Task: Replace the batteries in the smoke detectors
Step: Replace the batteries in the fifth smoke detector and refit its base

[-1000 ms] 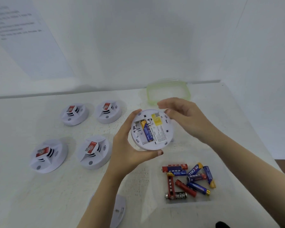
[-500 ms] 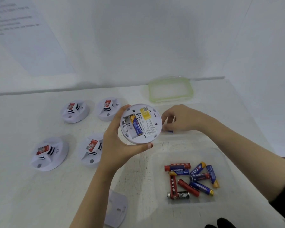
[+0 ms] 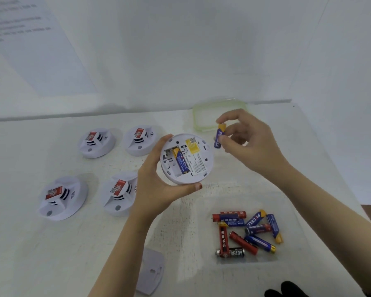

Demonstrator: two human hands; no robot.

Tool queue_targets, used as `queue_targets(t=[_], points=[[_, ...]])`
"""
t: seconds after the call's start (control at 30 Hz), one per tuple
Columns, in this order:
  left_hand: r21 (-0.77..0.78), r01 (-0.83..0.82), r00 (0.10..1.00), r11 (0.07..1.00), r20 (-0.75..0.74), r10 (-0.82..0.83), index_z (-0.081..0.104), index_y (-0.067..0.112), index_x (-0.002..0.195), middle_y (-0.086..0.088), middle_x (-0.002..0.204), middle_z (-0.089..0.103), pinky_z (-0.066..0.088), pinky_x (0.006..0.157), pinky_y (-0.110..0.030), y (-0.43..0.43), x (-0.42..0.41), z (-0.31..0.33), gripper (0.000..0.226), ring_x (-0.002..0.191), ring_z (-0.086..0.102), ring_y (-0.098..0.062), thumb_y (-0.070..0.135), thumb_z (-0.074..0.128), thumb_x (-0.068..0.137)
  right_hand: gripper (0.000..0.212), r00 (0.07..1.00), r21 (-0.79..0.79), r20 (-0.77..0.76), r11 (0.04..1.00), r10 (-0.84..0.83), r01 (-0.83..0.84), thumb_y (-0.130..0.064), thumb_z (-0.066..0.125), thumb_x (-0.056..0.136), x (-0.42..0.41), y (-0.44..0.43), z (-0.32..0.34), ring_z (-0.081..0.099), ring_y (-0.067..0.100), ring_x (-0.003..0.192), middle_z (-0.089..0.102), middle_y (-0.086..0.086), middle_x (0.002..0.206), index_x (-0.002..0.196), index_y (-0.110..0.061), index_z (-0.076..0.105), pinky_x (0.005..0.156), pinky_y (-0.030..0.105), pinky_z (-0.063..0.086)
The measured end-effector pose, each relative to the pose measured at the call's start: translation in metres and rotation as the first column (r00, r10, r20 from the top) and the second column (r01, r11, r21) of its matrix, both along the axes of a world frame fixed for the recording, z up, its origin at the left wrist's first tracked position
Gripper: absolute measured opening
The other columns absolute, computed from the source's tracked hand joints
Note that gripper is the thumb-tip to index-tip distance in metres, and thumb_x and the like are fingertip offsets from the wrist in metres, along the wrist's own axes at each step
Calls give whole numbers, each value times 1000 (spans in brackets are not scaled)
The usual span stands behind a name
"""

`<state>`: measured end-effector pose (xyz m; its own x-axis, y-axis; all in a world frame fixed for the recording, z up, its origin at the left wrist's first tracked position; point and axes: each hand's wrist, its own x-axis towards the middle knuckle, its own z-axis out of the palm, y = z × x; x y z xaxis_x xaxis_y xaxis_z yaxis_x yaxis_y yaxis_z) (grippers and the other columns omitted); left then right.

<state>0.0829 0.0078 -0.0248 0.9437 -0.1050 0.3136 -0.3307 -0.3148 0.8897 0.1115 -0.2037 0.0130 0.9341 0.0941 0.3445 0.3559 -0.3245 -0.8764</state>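
Staged work booth, white table [image 3: 51, 264], white walls [image 3: 180, 50], printed sheet [image 3: 30, 46]

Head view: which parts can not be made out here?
All in the head view:
- Text on the wall sheet: blurred, cut by the left edge.
- Label on the held detector: print too small.
- The battery in the right hand: partly covered by fingers.
- The dark object: cut by the bottom edge.
- The white plate: partly behind the left forearm.

a white detector [image 3: 198, 168] is held open-backed, one blue battery [image 3: 181, 161] seated; a second battery [image 3: 219, 137] is pinched upright beside it.
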Motion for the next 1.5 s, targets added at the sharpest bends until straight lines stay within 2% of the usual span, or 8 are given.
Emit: queue_targets(t=[0.17,0.33,0.47,0.6,0.77,1.0,1.17,1.5], points=[[23,45,999,999,4,-45,45,13,137,22,120,61,45,88,-7,-10,-1,4,104,112,57,7,33,93,47,25,951,-35,307,999,29,-19,-3,71,81,-34,16,11,66,4,74,70,-13,80,99,-16,59,66,26,53],[-12,68,998,998,18,-68,45,22,129,10,120,61,46,85,-7,-22,-5,5,92,107,60,8,5,91,51,14,843,-290,523,956,126,37,-7,71,79,-44,28,-4,68,16,84,73,0,89,92,-11,69,66,37,55],[-59,113,994,992,-3,-113,45,18,125,5,116,61,46,81,-5,-21,-7,2,88,101,61,11,-17,84,54,13,780,-420,590,905,208,76,-5,62,83,-44,27,-12,65,17,101,73,1,96,87,-9,73,86,29,50],[-65,116,993,991,-16,-117,44,13,132,11,115,67,47,86,-10,-15,-7,1,92,108,62,2,5,91,54,18,789,-462,553,887,268,23,-22,64,87,-49,25,-17,62,15,109,71,1,107,97,-11,74,96,28,45],[-63,151,989,987,3,-151,43,10,127,2,114,62,49,79,-8,-20,-15,3,87,101,64,5,-17,84,55,20,858,-428,479,903,187,43,-27,62,87,-50,25,-16,46,22,126,57,6,132,104,-24,73,102,40,37],[3,161,986,987,46,-161,42,8,138,16,127,59,50,90,-16,-18,-22,16,98,116,60,-6,26,89,54,43,995,-253,0,963,97,-94,-58,61,74,-63,24,-4,7,4,144,-1,-14,159,113,-68,47,116,38,21],[5,156,986,988,60,-156,40,4,139,0,130,59,52,91,-20,-15,-27,16,103,116,61,-11,22,90,52,53,990,-103,-86,987,115,-123,-30,74,78,-69,24,0,23,-17,130,18,-16,155,123,-48,53,97,3,33],[-6,98,994,995,54,-98,44,11,132,22,120,61,50,86,-12,-14,-40,14,96,109,62,1,2,92,50,59,992,26,-68,994,106,-105,-26,76,72,-77,37,-5,38,-8,123,39,-11,135,126,-32,54,86,7,44]])
